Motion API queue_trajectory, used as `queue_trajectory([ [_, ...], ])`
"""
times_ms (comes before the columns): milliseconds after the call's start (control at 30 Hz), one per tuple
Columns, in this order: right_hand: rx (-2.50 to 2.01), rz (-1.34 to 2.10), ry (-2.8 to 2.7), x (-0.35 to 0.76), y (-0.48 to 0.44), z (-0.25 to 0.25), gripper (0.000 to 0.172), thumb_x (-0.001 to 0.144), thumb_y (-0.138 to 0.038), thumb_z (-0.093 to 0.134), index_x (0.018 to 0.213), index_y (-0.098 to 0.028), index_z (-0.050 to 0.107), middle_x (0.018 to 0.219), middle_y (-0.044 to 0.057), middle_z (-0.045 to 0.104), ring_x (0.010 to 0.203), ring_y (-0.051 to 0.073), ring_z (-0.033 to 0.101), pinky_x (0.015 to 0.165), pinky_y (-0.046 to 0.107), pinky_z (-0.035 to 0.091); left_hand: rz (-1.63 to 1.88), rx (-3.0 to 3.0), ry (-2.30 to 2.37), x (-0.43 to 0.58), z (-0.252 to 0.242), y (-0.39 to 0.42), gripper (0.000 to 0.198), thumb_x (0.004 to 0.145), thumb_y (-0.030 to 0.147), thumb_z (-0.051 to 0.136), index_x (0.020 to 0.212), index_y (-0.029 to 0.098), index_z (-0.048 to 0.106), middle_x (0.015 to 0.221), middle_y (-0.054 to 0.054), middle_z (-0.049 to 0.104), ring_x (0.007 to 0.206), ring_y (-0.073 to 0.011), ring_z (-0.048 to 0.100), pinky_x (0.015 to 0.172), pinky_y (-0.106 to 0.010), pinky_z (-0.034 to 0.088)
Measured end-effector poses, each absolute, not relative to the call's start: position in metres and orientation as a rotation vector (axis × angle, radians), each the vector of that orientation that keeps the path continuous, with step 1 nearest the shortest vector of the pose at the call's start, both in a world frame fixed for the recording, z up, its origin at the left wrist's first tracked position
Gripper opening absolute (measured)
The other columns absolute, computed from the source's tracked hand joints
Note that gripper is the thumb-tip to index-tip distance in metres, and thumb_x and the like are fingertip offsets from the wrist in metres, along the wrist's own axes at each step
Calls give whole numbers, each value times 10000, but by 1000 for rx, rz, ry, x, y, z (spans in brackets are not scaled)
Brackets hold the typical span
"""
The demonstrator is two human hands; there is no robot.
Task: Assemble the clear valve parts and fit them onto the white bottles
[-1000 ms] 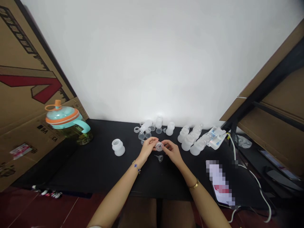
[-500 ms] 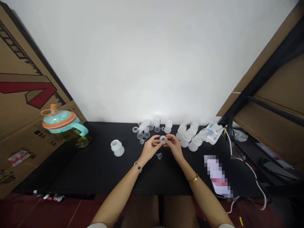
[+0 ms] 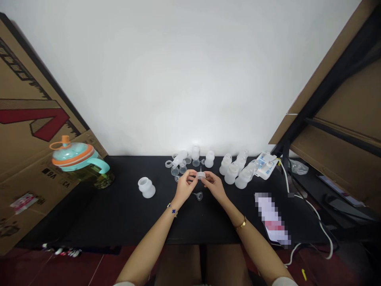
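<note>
My left hand (image 3: 185, 186) and my right hand (image 3: 214, 186) pinch a translucent white screw ring (image 3: 201, 174) between fingertips, one from each side. A thin pointed clear tip rises from the ring's middle. Just below, a clear funnel-shaped piece (image 3: 199, 196) lies on its side on the black table, touched by neither hand. Behind my left hand sit several loose clear caps and rings, among them a flat ring (image 3: 168, 163) and a clear cup-shaped cap (image 3: 175, 171). To the left stands an uncapped white bottle (image 3: 147, 187), slightly tilted in view.
Several white bottles with clear tops (image 3: 231, 173) stand to the right, beside a white-and-blue packet (image 3: 266, 165). A phone (image 3: 272, 220) and white cable (image 3: 320, 224) lie right. A large turquoise-lidded jug (image 3: 77, 157) stands left on the black table (image 3: 119, 214), near cardboard (image 3: 35, 186).
The screw ring has turned from facing me to lying level, with its thin tip now pointing up. Both hands still hold it; the camera view has shifted slightly.
</note>
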State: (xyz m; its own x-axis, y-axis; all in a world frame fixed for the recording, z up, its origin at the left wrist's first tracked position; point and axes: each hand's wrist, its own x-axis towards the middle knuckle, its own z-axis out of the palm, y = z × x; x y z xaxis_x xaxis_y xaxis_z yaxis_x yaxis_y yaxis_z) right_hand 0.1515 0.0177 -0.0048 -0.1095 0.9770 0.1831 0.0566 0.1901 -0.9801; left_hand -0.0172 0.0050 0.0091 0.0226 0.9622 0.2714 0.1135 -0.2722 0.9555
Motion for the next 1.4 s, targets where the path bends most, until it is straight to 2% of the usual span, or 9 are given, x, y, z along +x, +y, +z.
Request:
queue_trajectory([
  [433, -1127, 903, -1576, 150, 17, -9, 294, 829, -423, 653, 1023, -209, 708, 892, 49, 738, 767, 208, 669, 524, 256, 512, 1364, 1548, 1198, -14, 18, 1, 170, 784, 273, 675, 933, 200, 636, 930, -32, 684, 704, -129, 652, 556, -187, 451],
  [833, -1151, 795, -1636, 150, 12, 0, 217, 848, -385, 609, 949, -211, 689, 842, 24, 723, 738, 195, 653, 561, 259, 465, 1346, 1624, 1220, -15, 14, 0, 129, 816, 267, 649, 928, 211, 618, 812, -1, 650, 670, -125, 626, 576, -198, 443],
  [1200, -1147, 787, -1650, 150, 9, 3, 195, 863, -370, 606, 947, -216, 691, 817, 16, 711, 722, 190, 638, 571, 259, 446, 1328, 1696, 1236, -14, 11, -1, 103, 863, 272, 606, 947, 217, 581, 801, 2, 658, 664, -129, 633, 589, -206, 456],
  [1400, -1112, 828, -1676, 149, 9, 3, 212, 864, -371, 613, 994, -219, 681, 874, 23, 723, 737, 190, 646, 539, 245, 433, 1341, 1704, 1224, -14, 12, -2, 106, 860, 261, 607, 948, 219, 566, 811, -4, 659, 711, -146, 657, 620, -220, 481],
])
